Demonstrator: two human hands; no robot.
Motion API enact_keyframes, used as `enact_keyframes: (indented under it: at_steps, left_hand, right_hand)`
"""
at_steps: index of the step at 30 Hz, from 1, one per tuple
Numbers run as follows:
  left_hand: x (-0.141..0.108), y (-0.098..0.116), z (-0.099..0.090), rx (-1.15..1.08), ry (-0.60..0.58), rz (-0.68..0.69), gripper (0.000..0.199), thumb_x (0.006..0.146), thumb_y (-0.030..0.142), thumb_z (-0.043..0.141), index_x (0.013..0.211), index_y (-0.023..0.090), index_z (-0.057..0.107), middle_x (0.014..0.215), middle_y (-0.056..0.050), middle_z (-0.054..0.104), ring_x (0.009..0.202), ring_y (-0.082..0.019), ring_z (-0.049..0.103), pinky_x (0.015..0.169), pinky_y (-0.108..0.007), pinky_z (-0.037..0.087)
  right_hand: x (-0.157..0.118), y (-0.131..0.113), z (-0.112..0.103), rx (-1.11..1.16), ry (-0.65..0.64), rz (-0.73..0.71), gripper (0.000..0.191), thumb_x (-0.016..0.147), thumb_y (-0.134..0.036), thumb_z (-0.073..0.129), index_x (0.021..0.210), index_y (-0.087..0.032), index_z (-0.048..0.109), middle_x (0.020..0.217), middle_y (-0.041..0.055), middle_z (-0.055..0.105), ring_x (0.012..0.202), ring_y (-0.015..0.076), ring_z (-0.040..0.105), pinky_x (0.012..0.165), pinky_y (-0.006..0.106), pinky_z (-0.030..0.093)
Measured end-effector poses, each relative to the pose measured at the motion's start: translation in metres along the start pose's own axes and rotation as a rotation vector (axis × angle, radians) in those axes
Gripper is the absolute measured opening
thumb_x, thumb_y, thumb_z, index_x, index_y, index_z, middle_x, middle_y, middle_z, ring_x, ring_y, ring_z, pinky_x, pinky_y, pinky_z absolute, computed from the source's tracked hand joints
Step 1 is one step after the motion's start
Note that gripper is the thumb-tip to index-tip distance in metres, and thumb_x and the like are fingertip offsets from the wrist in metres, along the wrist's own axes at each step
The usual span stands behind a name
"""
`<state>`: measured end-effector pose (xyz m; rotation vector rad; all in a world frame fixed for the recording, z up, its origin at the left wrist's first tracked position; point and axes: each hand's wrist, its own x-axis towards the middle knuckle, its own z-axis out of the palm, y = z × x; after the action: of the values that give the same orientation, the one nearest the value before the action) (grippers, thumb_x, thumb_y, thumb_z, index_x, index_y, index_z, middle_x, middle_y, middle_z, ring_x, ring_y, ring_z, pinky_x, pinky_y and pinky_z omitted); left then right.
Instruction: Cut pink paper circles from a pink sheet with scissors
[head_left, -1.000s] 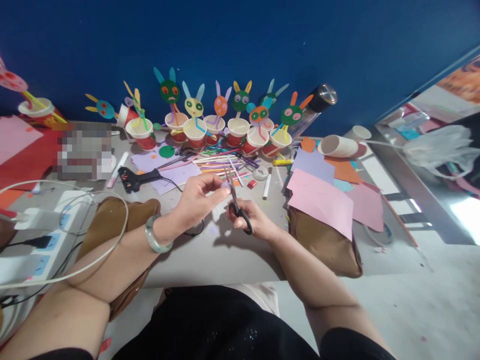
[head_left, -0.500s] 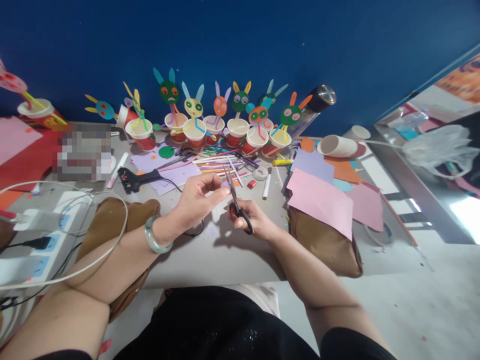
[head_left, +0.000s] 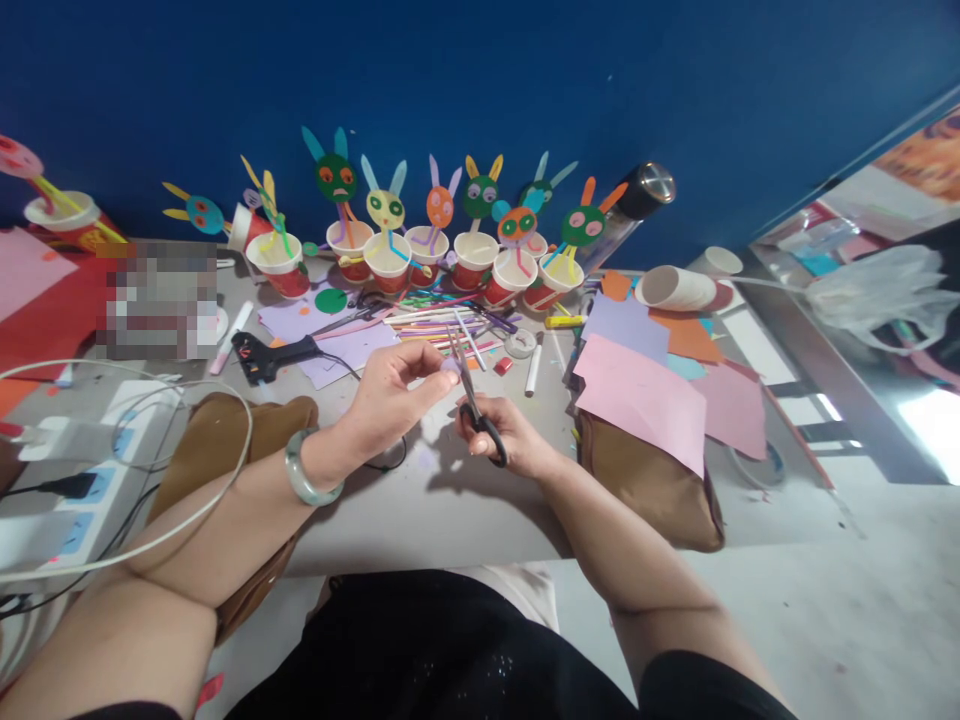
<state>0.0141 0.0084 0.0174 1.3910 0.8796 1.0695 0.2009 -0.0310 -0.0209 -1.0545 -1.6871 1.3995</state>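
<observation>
Between thumb and fingers, my left hand (head_left: pixel 397 395) pinches a small purple paper piece (head_left: pixel 450 368). My right hand (head_left: pixel 502 435) is closed on the black handles of the scissors (head_left: pixel 470 395), whose blades point up and away, right beside the paper piece. Both hands are over the grey table (head_left: pixel 375 530). Behind them lies a pile of coloured sticks (head_left: pixel 427 322), with a white marker (head_left: pixel 534 366) to its right. The black glue gun (head_left: pixel 274 352) rests left of my left hand, on the table near purple paper sheets (head_left: pixel 352 350).
Paper cups (head_left: pixel 388 270) with rabbit-like figures line the blue wall. A steel-capped bottle (head_left: pixel 630 215) stands right of them. Pink paper (head_left: pixel 645 400) covers a brown pouch (head_left: pixel 652 495) at right. A power strip (head_left: pixel 97 490) and looping cables lie at left.
The camera view has shifted very slightly. My hands, the purple paper piece and the scissors stay in nearly the same position.
</observation>
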Motion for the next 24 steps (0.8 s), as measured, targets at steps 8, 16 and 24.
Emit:
enact_keyframes:
  at_steps: [8, 16, 24]
  left_hand:
    - [0.0000, 0.0043, 0.0014, -0.001, 0.012, 0.002, 0.018, 0.071, 0.026, 0.069, 0.063, 0.018, 0.054, 0.061, 0.003, 0.055, 0.060, -0.010, 0.049, 0.061, -0.026, 0.041]
    - [0.0003, 0.0055, 0.0014, 0.005, 0.023, 0.015, 0.019, 0.071, 0.025, 0.069, 0.062, 0.018, 0.054, 0.061, 0.003, 0.055, 0.060, -0.010, 0.050, 0.061, -0.026, 0.041]
    - [0.0005, 0.0053, 0.0012, -0.005, 0.026, 0.025, 0.019, 0.071, 0.025, 0.068, 0.062, 0.018, 0.053, 0.061, 0.003, 0.055, 0.060, -0.010, 0.049, 0.061, -0.026, 0.041]
  right_hand:
    - [0.0000, 0.0002, 0.0006, -0.002, 0.000, -0.006, 0.069, 0.064, -0.084, 0.067, 0.059, -0.017, 0.052, 0.060, -0.0010, 0.052, 0.062, 0.0125, 0.043, 0.064, 0.028, 0.034]
    - [-0.0001, -0.0008, 0.0005, -0.028, -0.007, -0.004, 0.070, 0.065, -0.085, 0.065, 0.060, -0.017, 0.053, 0.060, -0.0009, 0.052, 0.062, 0.0129, 0.043, 0.065, 0.029, 0.034]
    - [-0.0006, -0.0013, 0.0004, -0.027, -0.005, -0.004, 0.069, 0.065, -0.085, 0.065, 0.060, -0.017, 0.052, 0.060, -0.0008, 0.051, 0.063, 0.0131, 0.043, 0.064, 0.029, 0.033]
